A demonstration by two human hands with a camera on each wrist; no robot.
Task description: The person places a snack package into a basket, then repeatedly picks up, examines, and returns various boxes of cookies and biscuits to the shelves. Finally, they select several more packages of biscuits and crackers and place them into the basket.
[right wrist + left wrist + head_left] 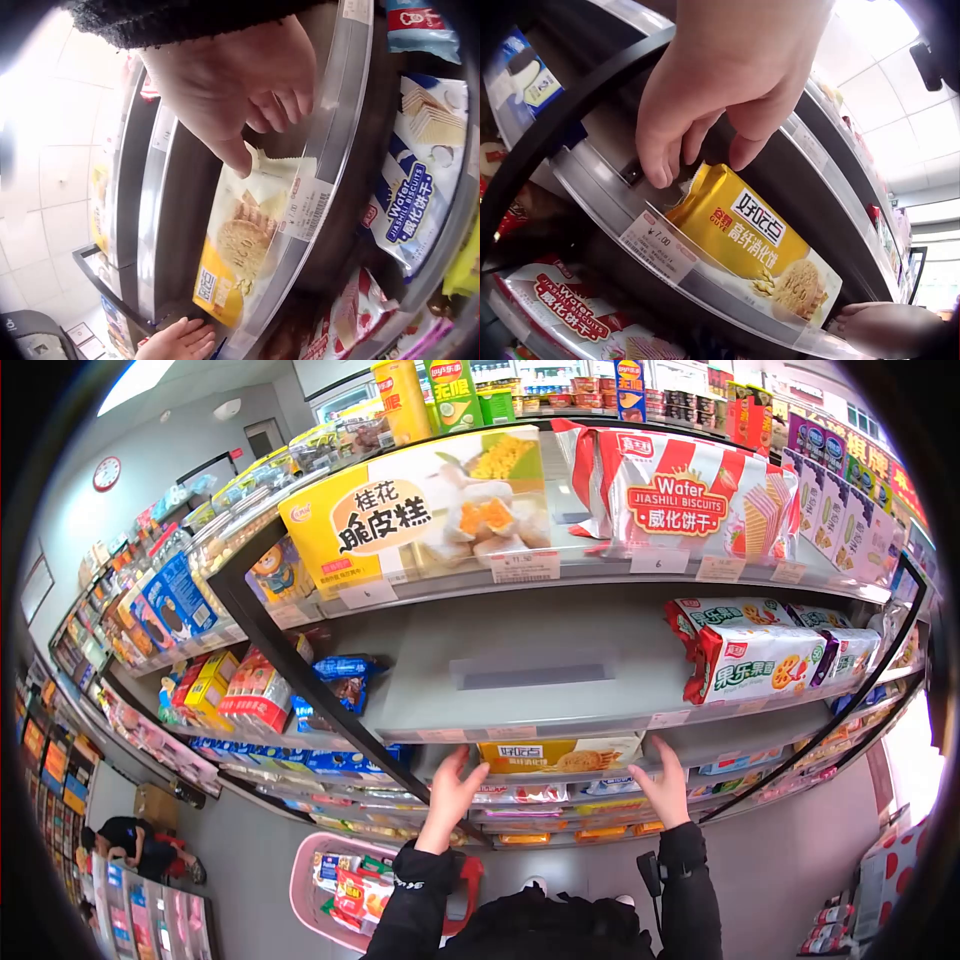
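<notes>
A yellow and white pack of digestive biscuits (pixel 562 754) lies on a lower shelf, its front facing out. My left hand (pixel 455 792) is at the pack's left end, fingers loosely bent and thumb apart from them. In the left wrist view, that hand (pixel 727 82) hangs over the crimped end of the biscuit pack (pixel 754 236). My right hand (pixel 664 784) is at the other end, thumb spread. The right wrist view has the right hand's (pixel 240 94) thumb tip right at the pale crimped end of the pack (pixel 244 240). Neither hand grips it.
Price tags line the shelf lip (pixel 660 247). Wafer packs (pixel 420 180) sit on the shelf below. Higher up are fruit biscuit packs (pixel 765 665) and a large wafer bag (pixel 680 500). A black shelf post (pixel 320 690) stands left of my hands. A pink basket (pixel 312 890) holding packs is on the floor.
</notes>
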